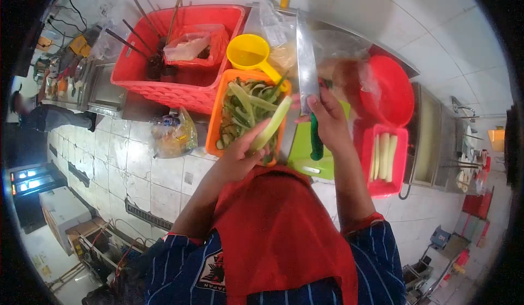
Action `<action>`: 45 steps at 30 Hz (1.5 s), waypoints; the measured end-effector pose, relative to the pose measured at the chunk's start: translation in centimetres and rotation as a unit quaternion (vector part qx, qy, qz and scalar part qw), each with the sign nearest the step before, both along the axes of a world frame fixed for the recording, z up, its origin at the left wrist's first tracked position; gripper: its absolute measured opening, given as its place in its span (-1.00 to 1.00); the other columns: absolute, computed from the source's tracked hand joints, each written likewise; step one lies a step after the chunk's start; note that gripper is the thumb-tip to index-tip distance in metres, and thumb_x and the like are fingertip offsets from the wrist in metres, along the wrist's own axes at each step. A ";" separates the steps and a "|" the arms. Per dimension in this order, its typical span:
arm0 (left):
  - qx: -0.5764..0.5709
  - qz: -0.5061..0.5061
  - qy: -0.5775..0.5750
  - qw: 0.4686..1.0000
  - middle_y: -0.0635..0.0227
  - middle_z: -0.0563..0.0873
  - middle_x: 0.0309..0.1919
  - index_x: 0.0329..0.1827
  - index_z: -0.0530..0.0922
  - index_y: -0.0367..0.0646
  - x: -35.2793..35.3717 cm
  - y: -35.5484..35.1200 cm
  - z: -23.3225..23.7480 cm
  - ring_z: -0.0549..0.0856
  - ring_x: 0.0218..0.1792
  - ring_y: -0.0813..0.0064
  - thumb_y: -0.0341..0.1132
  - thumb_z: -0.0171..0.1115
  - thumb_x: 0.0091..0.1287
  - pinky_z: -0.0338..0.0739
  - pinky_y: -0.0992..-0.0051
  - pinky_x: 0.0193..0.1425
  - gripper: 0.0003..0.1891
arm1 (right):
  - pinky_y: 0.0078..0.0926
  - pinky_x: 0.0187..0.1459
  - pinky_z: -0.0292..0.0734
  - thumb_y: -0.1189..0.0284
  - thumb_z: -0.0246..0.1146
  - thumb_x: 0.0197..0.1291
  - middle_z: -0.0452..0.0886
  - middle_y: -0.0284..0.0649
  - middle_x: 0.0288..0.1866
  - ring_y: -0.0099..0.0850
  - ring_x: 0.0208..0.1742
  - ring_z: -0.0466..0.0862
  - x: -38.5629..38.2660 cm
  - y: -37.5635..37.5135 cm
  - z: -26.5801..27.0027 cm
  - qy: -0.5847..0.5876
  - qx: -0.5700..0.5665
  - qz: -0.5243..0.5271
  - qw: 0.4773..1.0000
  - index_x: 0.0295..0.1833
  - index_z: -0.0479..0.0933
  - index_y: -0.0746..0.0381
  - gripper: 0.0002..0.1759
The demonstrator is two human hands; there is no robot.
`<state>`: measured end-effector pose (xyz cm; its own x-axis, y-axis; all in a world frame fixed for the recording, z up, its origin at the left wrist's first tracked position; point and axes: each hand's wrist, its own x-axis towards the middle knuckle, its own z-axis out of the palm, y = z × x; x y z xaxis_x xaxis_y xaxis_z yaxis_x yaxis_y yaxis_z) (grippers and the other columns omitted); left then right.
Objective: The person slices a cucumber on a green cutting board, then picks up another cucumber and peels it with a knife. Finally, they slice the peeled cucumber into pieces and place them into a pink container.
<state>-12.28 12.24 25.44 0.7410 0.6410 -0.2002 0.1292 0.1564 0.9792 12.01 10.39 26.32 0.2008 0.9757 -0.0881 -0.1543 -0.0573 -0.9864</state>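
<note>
My left hand (244,148) is closed around a peeled, pale green cucumber (275,120), which slants up to the right over an orange basket. Green peels (245,104) and trimmings fill that orange basket (214,120). In my right hand (329,120) is a large knife with its broad blade (307,59) pointing up and away from me. Its green handle (316,140) shows below my fingers. Under the knife lies a bright green cutting board (305,160). Several peeled cucumbers (385,155) lie side by side in a pinkish-red tray (401,166) to the right.
A yellow dipper (248,51) rests behind the orange basket. At left stands a big red crate (164,95) with long-handled tools and a container. A red basin (386,89) sits behind the tray. A filled plastic bag (177,133) is at left. Another person (49,117) stands far left.
</note>
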 end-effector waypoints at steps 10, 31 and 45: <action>-0.006 -0.063 -0.034 0.997 0.36 0.57 -0.07 0.60 0.17 -0.11 -7.1 6.3 -2.1 0.56 -0.04 0.54 -0.51 0.07 0.43 0.45 0.49 0.19 -0.35 | -0.45 -0.18 0.70 0.26 0.11 0.53 0.59 -0.31 -0.25 -0.53 -0.23 0.61 -7.9 3.2 0.7 0.007 -0.048 -0.075 0.996 0.02 0.52 0.30 -0.71; -0.007 -0.145 0.000 0.989 0.36 0.57 -0.07 0.65 0.07 -0.12 -7.1 8.7 -1.2 0.55 -0.04 0.54 -0.47 0.10 0.46 0.46 0.48 0.18 -0.30 | -0.59 -0.46 0.51 0.30 0.10 0.53 0.61 -0.35 -0.36 -0.59 -0.45 0.57 -8.7 3.3 0.8 -0.040 -0.075 -0.022 0.996 -0.09 0.53 0.26 -0.75; -0.004 -0.137 -0.019 0.990 0.36 0.57 -0.08 0.64 0.07 -0.17 -6.3 8.3 -0.3 0.54 -0.09 0.53 -0.48 0.11 0.43 0.46 0.49 0.14 -0.28 | -0.66 -0.56 0.29 0.23 0.10 0.54 0.46 -0.45 -0.47 -0.68 -0.57 0.40 -9.9 1.8 0.4 0.013 -0.103 -0.036 0.994 -0.02 0.55 0.22 -0.73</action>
